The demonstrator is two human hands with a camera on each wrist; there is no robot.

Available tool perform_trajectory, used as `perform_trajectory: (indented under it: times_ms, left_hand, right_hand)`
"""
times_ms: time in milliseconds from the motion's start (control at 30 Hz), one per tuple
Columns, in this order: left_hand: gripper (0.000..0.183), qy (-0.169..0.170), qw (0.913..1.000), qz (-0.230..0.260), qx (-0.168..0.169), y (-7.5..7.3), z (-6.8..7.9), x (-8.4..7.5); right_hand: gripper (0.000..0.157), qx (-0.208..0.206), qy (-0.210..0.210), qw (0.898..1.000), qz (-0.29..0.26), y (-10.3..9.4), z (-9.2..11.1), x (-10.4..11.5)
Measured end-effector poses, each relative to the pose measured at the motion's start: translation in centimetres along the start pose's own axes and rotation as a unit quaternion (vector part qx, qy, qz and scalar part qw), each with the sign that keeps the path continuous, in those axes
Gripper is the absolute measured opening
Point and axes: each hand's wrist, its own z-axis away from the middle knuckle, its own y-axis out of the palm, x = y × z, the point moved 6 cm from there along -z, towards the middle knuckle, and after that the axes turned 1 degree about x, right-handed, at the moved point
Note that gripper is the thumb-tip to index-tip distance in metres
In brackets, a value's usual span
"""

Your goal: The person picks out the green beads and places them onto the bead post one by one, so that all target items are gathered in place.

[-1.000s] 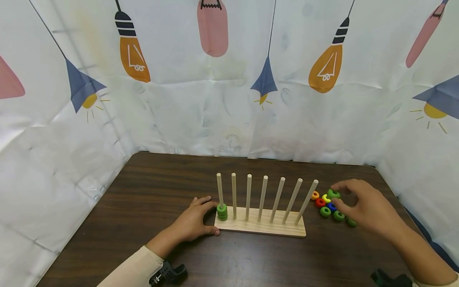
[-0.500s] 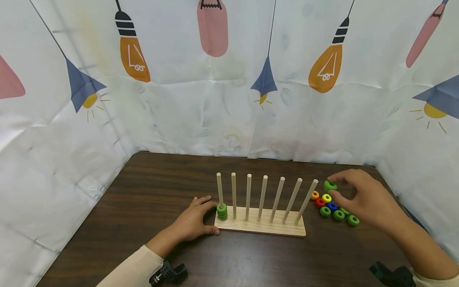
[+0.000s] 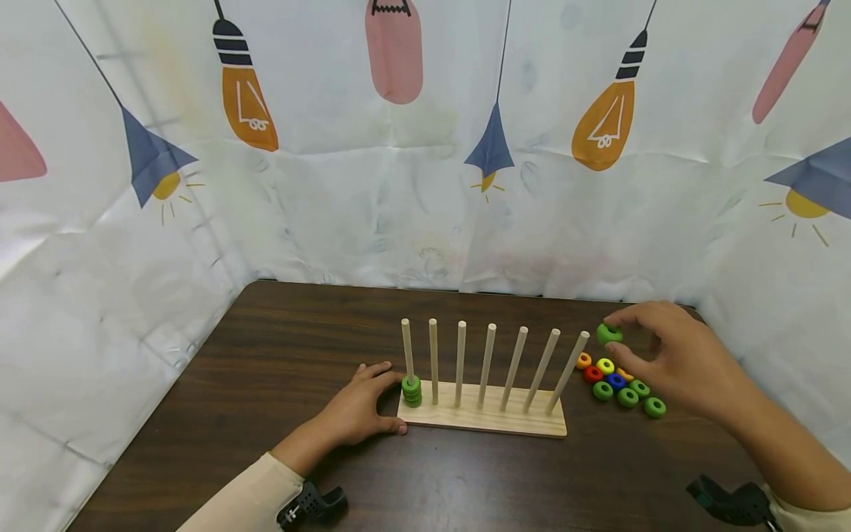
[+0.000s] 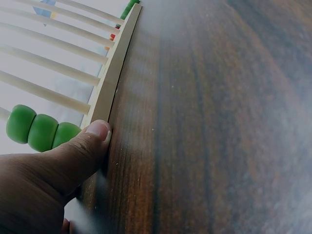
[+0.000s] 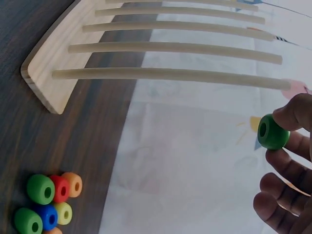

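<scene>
A pale wooden peg board (image 3: 482, 420) with several upright pegs stands mid-table. Three green beads (image 3: 412, 393) are stacked on its leftmost peg. My left hand (image 3: 352, 414) holds the board's left end, with the thumb (image 4: 92, 139) against the front edge and the other fingers partly hidden at the far side. My right hand (image 3: 688, 362) pinches a green bead (image 3: 609, 334) between thumb and fingertips, raised above the loose beads and right of the last peg. In the right wrist view, the pinched bead (image 5: 273, 132) sits apart from the peg tips, its hole showing.
Loose beads lie right of the board: several green beads (image 3: 628, 398), a red bead (image 3: 593, 374), a blue bead (image 3: 616, 381), a yellow bead (image 3: 605, 366) and orange beads (image 3: 583, 360). A printed curtain (image 3: 425, 222) hangs behind the dark wooden table (image 3: 299, 325).
My right hand has lifted the green bead up and slightly left, away from the loose beads, uncovering more of them. My left hand and the peg board stay in place.
</scene>
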Motion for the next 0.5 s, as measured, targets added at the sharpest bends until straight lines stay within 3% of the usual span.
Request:
perform_trajectory:
  times_ms: [500]
  left_hand:
    - [0.075,0.002,1.0000,0.001,0.001,0.0,0.0,0.0]
  right_hand:
    - [0.042,-0.004,-0.009,1.000,0.000,-1.0,-0.7,1.3]
